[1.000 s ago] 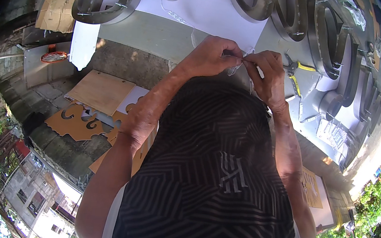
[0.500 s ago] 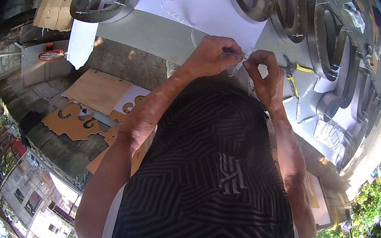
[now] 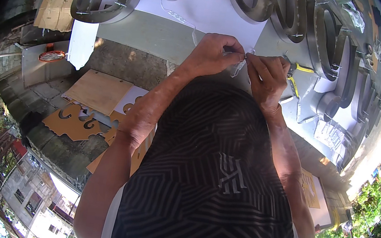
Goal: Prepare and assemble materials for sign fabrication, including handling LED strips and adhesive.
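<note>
My left hand [image 3: 216, 55] pinches a thin wire between thumb and forefinger. Close against it, my right hand [image 3: 267, 78] is pinched at the same spot, its fingers curled; the fine wire ends between the fingertips are too small to make out clearly. Below the fingertips hangs a clear-white bit of wired strip [image 3: 238, 69]. A string of small white light modules [image 3: 177, 16] runs down the table toward my left hand. Just right of my right hand lie yellow-handled pliers [image 3: 294, 79], partly hidden by it.
Grey metal channel letters [image 3: 113, 12] stand along the table's far side and right. White sheets lie under some of them. More light modules [image 3: 330, 134] lie at the right. A cardboard box [image 3: 59, 5] stands far left; cut brown boards [image 3: 73, 121] lie on the ground below.
My right hand has turned, its fingers folding in and closing the gap between thumb and fingers. My left hand stays nearly in place, still pinching.
</note>
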Demonstrator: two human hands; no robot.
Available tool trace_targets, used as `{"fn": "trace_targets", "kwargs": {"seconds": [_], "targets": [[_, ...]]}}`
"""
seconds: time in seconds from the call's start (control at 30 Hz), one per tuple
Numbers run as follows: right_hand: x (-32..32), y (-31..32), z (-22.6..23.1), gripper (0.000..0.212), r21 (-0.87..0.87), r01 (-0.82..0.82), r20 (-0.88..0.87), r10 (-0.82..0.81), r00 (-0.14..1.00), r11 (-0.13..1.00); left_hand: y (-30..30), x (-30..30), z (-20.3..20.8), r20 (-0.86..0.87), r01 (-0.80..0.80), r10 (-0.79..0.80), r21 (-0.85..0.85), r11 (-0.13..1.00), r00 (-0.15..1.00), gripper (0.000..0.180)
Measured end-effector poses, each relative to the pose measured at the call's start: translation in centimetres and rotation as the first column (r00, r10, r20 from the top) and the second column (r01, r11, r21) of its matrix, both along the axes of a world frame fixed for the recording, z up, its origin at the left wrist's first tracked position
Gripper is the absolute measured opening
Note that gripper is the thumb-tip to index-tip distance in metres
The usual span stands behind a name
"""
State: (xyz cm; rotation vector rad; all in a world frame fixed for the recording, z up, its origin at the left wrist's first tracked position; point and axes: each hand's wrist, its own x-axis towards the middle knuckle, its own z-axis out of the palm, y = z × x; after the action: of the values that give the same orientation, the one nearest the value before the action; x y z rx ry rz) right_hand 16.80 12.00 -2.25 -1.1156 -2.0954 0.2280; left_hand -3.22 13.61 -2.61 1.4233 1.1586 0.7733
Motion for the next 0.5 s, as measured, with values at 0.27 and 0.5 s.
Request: {"fn": "trace_targets", "kwargs": {"seconds": [0.27,0.5], "targets": [[-0.6,0.9,0.8,0.020,-0.215,-0.025,0.080,0.043,0.996,0.976,-0.7,0.6,-0.3,-0.254,0.021,0.082,0.379,0.925,0.964,0.009],[1.4,2.7,1.0,0.014,-0.859,-0.253,-0.315,-0.070,0.946,0.445,-0.9,0.9,-0.4,-0.263,0.086,0.053,0.488,0.869,0.963,0.010]]}}
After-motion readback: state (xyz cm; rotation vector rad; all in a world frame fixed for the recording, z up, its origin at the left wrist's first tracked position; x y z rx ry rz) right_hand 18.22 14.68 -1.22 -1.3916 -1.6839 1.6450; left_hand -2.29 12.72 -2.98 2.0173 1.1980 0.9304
